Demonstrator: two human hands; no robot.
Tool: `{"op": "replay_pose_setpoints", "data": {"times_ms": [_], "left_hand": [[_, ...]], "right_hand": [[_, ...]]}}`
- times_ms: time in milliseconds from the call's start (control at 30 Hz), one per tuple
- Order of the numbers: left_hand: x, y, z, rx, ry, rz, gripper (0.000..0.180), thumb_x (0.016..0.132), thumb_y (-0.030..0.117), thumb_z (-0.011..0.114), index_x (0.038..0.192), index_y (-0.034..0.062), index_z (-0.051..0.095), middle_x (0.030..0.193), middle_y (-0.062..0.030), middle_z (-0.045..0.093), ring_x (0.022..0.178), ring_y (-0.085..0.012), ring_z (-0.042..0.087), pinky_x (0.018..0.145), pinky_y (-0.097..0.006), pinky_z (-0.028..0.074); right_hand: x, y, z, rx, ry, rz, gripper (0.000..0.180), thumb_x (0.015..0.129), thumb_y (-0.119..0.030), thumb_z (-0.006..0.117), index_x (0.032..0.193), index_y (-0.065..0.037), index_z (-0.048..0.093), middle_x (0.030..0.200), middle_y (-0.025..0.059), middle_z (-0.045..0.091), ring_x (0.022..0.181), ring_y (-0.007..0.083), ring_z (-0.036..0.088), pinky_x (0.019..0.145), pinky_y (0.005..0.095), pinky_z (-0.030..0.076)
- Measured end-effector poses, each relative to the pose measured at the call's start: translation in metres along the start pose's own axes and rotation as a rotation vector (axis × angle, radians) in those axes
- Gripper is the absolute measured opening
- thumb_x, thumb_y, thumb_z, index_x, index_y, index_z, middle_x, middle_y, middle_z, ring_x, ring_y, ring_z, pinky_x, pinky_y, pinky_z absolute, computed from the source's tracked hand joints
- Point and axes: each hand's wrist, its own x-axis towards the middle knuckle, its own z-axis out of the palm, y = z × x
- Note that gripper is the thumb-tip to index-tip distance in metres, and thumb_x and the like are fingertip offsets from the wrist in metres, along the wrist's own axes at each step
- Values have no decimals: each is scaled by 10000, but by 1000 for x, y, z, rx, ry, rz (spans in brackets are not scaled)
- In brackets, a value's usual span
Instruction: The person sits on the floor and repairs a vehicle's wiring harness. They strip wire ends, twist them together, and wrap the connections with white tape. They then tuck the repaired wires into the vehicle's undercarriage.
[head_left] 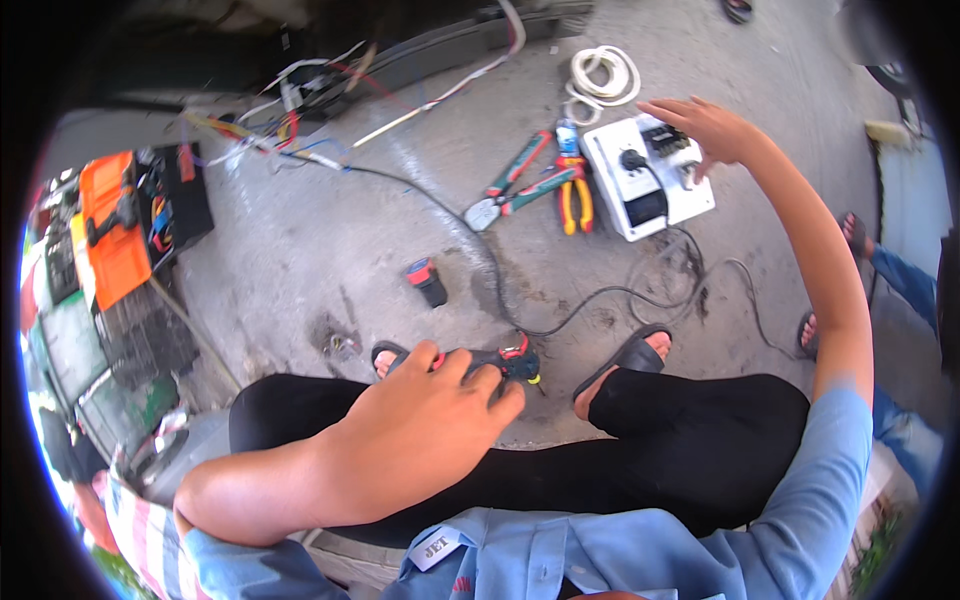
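board [602, 165], one (right fingers [672, 111] over); white coil [629, 80], one

Room L, clutter R

Wide gap btwn orange case [112, 265] & blk/red pack [430, 287]: passable. Blk cable [541, 332] crosses mid flr [290, 250]. Cutters [532, 192] + pliers [571, 172] crowd L edge of wht panel [606, 170]; R hand [717, 131] blocks its far R corner.

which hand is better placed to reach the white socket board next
Probably the right hand: it is open over the white socket board, while the left hand is farther off and appears to hold a power tool.
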Motion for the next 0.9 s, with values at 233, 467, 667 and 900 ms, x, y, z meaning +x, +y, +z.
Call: {"op": "replay_pose_setpoints", "data": {"times_ms": [233, 467, 667, 900], "left_hand": [[-13, -1, 11, 29, 44, 49, 415, 899, 174, 631, 1284, 24, 600, 1049, -102, 667, 1027, -266, 642, 874, -398, 469], [-25, 5, 12, 36, 96, 53, 383, 910, 193, 623, 1254, 24, 615, 1081, -107, 671, 1036, -265, 637, 892, -409, 469], [-33, 2, 22, 83, 126, 85, 391, 922, 200, 616, 1270, 22, 617, 1121, -123, 673, 1038, -268, 643, 887, -426, 476], [-33, -9, 17, 25, 50, 74, 378, 920, 175, 624, 1252, -7, 612, 1090, -136, 672, 1044, -288, 647, 886, -407, 469]], "right_hand": [[8, -26, -3, 146, -25, 159, 1540, 366, -195, 1014, 1665, -221, 186, 1655, 130, 357, 1464, 367, 419, 1240, 479, 361], [23, -34, -29, 114, -58, 150, 1336, 526, -89, 963, 1646, -240, 250, 1655, 84, 372, 1396, 316, 514, 1268, 488, 322], [17, -63, -69, 76, 434, 177, 474, 839, 2, 737, 1297, -105, 679, 1257, 100, 688, 1104, 308, 681, 998, 433, 526], [-3, -243, -194, 219, 1003, -671, 373, 703, -155, 717, 1065, -109, 794, 778, 3, 658, 642, 189, 607, 573, 332, 477]]}}
